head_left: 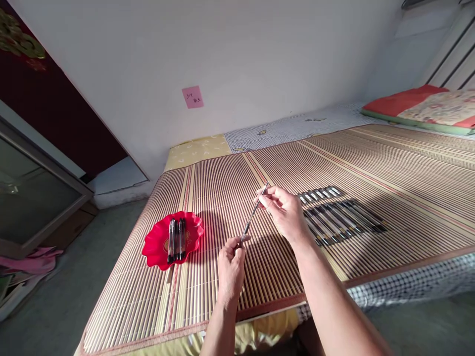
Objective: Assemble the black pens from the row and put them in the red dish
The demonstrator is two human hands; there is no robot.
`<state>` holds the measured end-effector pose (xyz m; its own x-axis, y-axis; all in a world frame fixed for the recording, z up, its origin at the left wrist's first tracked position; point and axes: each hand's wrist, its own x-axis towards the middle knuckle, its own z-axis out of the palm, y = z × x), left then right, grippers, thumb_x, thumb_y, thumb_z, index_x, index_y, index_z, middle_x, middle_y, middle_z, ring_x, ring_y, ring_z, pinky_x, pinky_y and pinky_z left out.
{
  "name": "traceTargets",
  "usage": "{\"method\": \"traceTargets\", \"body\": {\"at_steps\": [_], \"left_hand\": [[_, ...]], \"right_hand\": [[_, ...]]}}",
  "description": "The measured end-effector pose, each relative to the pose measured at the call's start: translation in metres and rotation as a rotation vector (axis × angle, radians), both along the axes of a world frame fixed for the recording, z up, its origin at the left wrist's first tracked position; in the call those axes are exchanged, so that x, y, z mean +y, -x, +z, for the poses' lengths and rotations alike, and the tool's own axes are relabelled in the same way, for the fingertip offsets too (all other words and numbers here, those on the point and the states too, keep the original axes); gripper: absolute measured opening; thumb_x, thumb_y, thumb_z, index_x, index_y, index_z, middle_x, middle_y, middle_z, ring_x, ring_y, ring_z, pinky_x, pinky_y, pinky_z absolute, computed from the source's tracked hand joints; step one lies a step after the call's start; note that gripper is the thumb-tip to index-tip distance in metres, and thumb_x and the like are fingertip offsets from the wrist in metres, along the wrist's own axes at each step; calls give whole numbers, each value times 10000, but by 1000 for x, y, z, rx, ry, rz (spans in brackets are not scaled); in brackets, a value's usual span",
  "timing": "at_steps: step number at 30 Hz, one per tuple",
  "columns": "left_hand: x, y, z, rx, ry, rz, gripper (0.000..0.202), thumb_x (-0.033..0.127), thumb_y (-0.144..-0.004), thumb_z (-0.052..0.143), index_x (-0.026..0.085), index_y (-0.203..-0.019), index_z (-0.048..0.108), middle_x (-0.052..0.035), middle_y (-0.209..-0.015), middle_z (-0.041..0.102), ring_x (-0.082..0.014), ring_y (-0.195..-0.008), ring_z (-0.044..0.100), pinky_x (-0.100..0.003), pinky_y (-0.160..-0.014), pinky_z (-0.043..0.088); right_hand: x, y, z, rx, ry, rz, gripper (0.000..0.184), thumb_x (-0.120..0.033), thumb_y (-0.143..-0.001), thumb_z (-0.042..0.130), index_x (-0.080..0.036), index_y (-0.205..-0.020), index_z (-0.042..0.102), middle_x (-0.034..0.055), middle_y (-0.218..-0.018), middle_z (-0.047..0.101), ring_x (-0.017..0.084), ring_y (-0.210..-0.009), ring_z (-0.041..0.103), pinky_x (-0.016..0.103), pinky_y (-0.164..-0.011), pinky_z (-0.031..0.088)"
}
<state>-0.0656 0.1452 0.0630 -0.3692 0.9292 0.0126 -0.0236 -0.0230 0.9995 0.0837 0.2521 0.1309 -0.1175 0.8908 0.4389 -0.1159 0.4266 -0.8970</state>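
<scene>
My left hand (232, 264) is closed low on a slim pen barrel (243, 239), most of which its fingers hide. A thin, dark pen refill (255, 211) slants up from that barrel. Near the refill's upper end, the thumb and fingers of my right hand (284, 210) pinch it. How far the refill sits inside the barrel I cannot tell. To the right of my right hand lies a row of several pen caps (319, 194), and below it a row of long, thin pen parts (339, 222). Left of my hands, several capped black pens (176, 241) lie on a red scalloped plate (156, 243).
A striped bamboo mat (218, 198) covers the bed, with checked cloth (401, 287) along its front edge. Folded red and floral bedding (426, 106) lies at the far right. A pink note (193, 97) is on the wall. A glass-panelled door (33, 193) stands at left.
</scene>
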Motion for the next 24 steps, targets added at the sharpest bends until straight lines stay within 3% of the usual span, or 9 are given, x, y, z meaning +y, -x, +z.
{"method": "traceTargets", "body": {"at_steps": [3, 8, 11, 15, 20, 24], "left_hand": [[-1, 0, 0, -25, -35, -47, 263, 371, -853, 712, 186, -987, 841, -19, -709, 631, -165, -650, 491, -270, -639, 375], [1, -2, 0, -112, -60, -79, 430, 554, -874, 752, 164, -1040, 830, 36, -635, 450, -121, -605, 337, -255, -584, 291], [3, -4, 0, -213, -83, -69, 466, 571, -836, 800, 161, -1057, 820, 46, -662, 418, -101, -603, 312, -239, -562, 270], [2, -5, 0, -242, -96, -97, 458, 566, -862, 785, 152, -1056, 810, 55, -638, 413, -85, -570, 314, -232, -533, 254], [1, -5, 1, -254, -100, -165, 451, 566, -929, 713, 147, -1080, 785, 51, -621, 461, -76, -533, 329, -229, -512, 244], [-1, -5, 0, -285, -98, -226, 416, 527, -976, 666, 141, -1087, 773, 45, -633, 483, -72, -527, 340, -224, -508, 249]], "right_hand": [[-2, 0, 2, 4, 47, 73, 303, -483, -912, 728, -188, -981, 709, 97, -962, 786, 217, -854, 758, 374, -798, 634], [-2, 0, 1, -121, 113, 284, 302, -485, -871, 776, -191, -914, 719, 82, -913, 774, 227, -888, 755, 388, -849, 620], [1, -1, -4, -172, 147, 337, 338, -526, -885, 749, -189, -895, 731, 84, -918, 772, 217, -868, 749, 388, -852, 610], [5, -1, -13, -94, 220, 303, 386, -558, -938, 665, -183, -969, 752, 94, -943, 783, 204, -882, 744, 361, -826, 595], [3, 0, -14, -113, 240, 408, 347, -499, -938, 682, -183, -1035, 790, 100, -1013, 784, 211, -952, 729, 339, -814, 571], [1, -1, -14, -189, 203, 458, 289, -437, -958, 674, -196, -1044, 808, 75, -1030, 776, 173, -850, 675, 322, -796, 542]]}}
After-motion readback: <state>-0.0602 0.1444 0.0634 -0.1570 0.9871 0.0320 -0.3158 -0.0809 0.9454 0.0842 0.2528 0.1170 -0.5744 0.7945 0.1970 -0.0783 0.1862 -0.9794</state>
